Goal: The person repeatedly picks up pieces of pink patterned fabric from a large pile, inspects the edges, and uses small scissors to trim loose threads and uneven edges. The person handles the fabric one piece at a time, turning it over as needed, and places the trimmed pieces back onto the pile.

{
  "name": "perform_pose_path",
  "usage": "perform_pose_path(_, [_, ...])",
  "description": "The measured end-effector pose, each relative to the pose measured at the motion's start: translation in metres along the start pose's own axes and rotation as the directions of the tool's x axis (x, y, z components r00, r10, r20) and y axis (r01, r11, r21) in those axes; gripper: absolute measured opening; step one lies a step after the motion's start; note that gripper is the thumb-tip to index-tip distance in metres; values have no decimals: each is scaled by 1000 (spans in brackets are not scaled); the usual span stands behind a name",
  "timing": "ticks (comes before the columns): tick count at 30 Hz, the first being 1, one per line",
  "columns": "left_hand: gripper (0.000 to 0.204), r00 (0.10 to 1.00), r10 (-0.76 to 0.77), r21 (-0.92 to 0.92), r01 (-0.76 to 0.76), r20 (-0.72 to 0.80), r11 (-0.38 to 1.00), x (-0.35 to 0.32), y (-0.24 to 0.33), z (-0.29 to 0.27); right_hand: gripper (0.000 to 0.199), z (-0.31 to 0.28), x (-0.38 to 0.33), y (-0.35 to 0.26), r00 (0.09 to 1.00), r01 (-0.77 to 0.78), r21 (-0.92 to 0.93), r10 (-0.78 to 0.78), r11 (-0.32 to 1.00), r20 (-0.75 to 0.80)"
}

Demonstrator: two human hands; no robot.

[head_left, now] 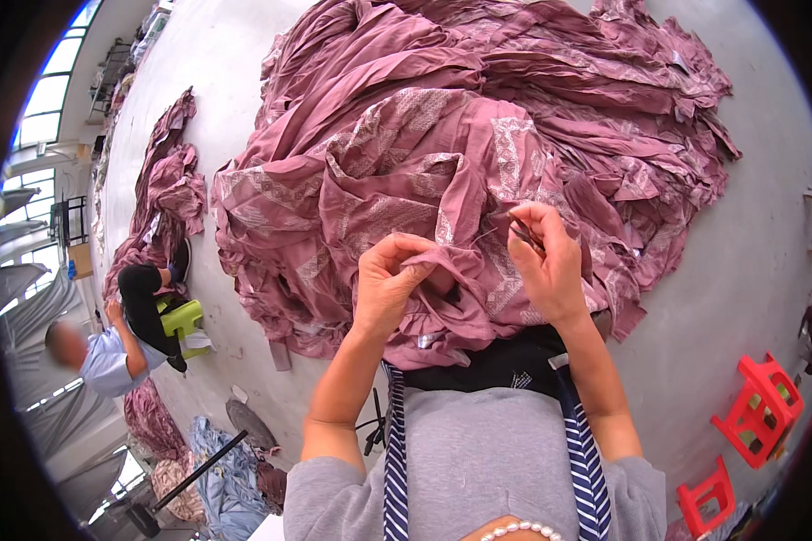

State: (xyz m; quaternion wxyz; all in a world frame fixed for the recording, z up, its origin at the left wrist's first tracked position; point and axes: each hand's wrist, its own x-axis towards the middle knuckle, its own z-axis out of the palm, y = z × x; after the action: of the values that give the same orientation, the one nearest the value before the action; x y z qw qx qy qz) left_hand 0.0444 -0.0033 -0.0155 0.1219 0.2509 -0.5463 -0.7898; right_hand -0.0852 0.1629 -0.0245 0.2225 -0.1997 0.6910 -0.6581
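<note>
A big heap of mauve patterned cloth point(442, 135) lies on the pale floor and runs up over my lap. My left hand point(390, 284) pinches a fold of this cloth in front of my chest. My right hand point(544, 257) is closed on a small dark thread snipper point(525, 234), its tip pointing left toward the fold; a thin thread runs from the cloth to it. The two hands are about a hand's width apart. I wear a grey top with a blue-and-white striped strap point(395, 451).
A seated person in a light blue shirt point(108, 356) works at the left by a green stool point(182, 317) and another mauve pile point(162, 194). Red plastic stools point(756, 410) stand at the right. More bundled cloth point(216, 469) lies lower left.
</note>
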Motion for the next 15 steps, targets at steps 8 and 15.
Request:
perform_pose_path(8, [16, 999, -43, -302, 36, -17, 953, -3, -9, 6, 19, 2, -26, -12, 972, -135, 58, 121, 989, 199])
perform_pose_path(15, [12, 999, 44, -246, -39, 18, 969, -2, -8, 9, 18, 9, -19, -27, 964, -67, 27, 57, 997, 260])
